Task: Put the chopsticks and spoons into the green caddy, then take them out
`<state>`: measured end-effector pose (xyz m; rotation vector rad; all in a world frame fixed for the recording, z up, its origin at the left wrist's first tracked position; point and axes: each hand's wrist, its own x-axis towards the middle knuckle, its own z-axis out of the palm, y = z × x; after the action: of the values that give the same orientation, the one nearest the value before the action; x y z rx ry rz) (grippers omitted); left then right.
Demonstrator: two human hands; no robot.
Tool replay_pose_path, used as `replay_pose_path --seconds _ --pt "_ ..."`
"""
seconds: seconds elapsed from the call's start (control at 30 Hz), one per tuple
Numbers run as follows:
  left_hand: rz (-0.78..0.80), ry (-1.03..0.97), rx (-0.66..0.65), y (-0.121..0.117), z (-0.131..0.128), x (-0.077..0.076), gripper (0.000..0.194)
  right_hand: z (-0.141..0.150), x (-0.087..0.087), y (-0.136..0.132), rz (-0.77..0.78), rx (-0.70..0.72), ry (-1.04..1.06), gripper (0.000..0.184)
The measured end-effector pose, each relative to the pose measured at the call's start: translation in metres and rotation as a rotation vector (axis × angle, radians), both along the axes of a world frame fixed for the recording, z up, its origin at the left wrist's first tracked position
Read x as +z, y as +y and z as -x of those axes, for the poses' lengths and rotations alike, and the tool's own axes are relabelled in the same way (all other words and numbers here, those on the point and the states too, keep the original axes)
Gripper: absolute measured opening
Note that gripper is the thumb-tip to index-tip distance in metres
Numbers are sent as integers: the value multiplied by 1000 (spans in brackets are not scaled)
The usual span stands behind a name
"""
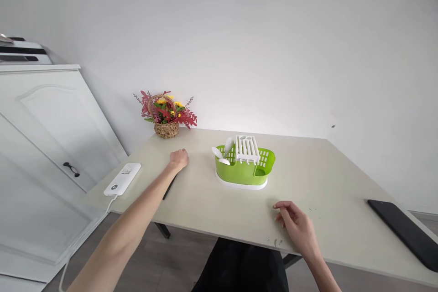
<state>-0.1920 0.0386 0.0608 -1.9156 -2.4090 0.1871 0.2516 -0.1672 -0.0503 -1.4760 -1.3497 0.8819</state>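
1. In the head view, a green plastic basket (239, 174) is standing upright near the middle of the worktop (318, 169), its white oval base (241, 186) showing all along the front.
2. White spoons (229, 144) are leaning at the basket's left end, and a white slatted rack (247, 149) is sitting across its top, with round openings towards the back and small pegs along the front.
3. The left hand (179, 159) is resting on or just above the worktop, left of the basket and well apart from it. Its fingers are curling under into a loose fist; whether they are gripping anything cannot be told.
4. A thin black stick (169, 188) is lying slantwise by the left wrist, its far end disappearing behind the forearm.
5. The right hand (297, 226) is hovering or resting near the front edge, to the right of and nearer than the basket. Its fingers are bending loosely, half open, with nothing visible in them.
6. A wicker basket of flowers (166, 128) is standing at the back left.
7. A white device with a cable (123, 179) is lying at the left edge; a flat black object (405, 232) is lying at the far right.
8. A white cabinet (51, 114) is standing beyond the left edge.
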Motion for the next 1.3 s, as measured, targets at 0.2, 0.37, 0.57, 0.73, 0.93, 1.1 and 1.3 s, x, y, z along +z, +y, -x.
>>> replay_pose_path --seconds 0.2,0.37,0.57,0.73,0.93,1.1,1.3 --pt "-54 -74 -6 -3 0 4 33 1 1 0 -10 -7 4 36" --pt "-208 -220 -58 -3 -6 16 40 2 3 -1 -6 -6 7 37" --pt "-386 -500 -288 -9 -41 46 45 2 5 -2 9 -5 0 39" --pt "-492 -747 -768 -47 -76 72 43 3 8 -4 20 -10 -17 38" --pt "-411 -597 -1074 -79 -101 74 78 4 10 -4 -2 -19 -3 38" --pt "-392 -563 -1110 -75 -107 67 85 4 10 -5 -12 -13 -6 39" --pt "-410 -615 -1095 -58 -110 68 83 5 10 -4 -7 -25 -3 42"
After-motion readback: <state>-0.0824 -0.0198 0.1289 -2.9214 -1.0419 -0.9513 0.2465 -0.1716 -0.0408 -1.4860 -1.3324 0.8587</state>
